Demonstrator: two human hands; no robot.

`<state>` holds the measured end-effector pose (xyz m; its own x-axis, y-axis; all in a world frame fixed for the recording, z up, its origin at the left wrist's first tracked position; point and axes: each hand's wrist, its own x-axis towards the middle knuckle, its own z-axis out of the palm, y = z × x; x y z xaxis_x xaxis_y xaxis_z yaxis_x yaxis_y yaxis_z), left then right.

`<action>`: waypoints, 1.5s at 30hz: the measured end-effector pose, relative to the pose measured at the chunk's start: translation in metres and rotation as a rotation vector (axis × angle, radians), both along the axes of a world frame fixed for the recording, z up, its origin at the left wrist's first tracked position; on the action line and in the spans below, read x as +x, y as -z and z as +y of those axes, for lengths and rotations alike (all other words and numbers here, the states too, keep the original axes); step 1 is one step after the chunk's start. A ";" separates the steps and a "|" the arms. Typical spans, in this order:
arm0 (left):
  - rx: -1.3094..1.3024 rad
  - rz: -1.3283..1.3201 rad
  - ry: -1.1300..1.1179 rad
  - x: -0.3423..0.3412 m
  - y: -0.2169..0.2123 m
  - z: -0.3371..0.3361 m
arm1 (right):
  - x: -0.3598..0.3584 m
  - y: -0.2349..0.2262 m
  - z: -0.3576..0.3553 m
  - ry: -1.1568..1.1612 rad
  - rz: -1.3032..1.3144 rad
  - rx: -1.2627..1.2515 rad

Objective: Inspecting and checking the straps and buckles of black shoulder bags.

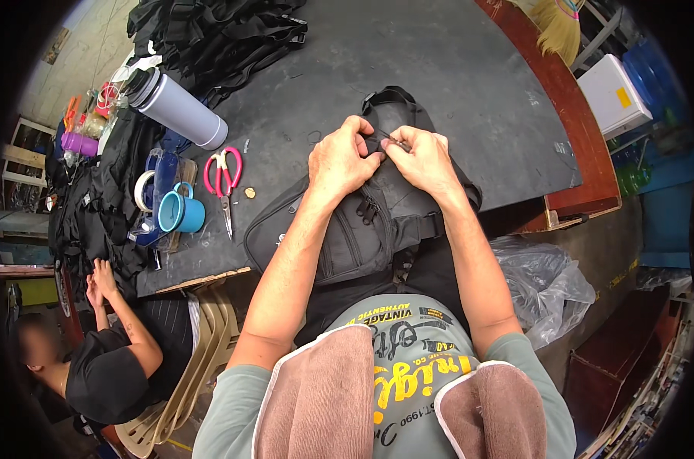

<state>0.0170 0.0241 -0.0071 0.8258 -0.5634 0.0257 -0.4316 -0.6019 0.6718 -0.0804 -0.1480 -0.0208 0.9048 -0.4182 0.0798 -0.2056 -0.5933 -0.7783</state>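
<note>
A black bag [339, 245] with zipped pockets lies across the table's near edge, over my lap. At its upper end a black strap [393, 96] loops out onto the tabletop. My left hand [339, 159] pinches black webbing of this strap between thumb and fingers. Close beside it, my right hand [425, 162] is closed, thumb against fingers, on a thin dark piece too small to make out. The fingertips of both hands almost meet over the bag.
On the left lie pink-handled scissors [224, 180], a blue mug [181, 211], a lavender bottle [180, 111] and a white tape roll [144, 190]. Black bags [209, 38] are heaped behind. Another person [106, 359] sits at left. Clear plastic [542, 287] hangs low right.
</note>
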 end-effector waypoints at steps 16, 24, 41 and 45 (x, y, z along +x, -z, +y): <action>-0.342 0.246 -0.077 0.011 0.019 0.020 | -0.016 0.001 0.009 -0.014 -0.316 -0.196; -0.361 0.279 -0.046 0.012 0.018 0.022 | -0.003 0.014 0.012 -0.019 -0.359 -0.449; -0.423 0.322 -0.039 0.015 0.024 0.023 | 0.004 0.018 0.006 -0.063 -0.307 -0.441; -0.433 0.343 -0.042 0.017 0.029 0.024 | 0.004 0.020 0.006 -0.080 -0.306 -0.487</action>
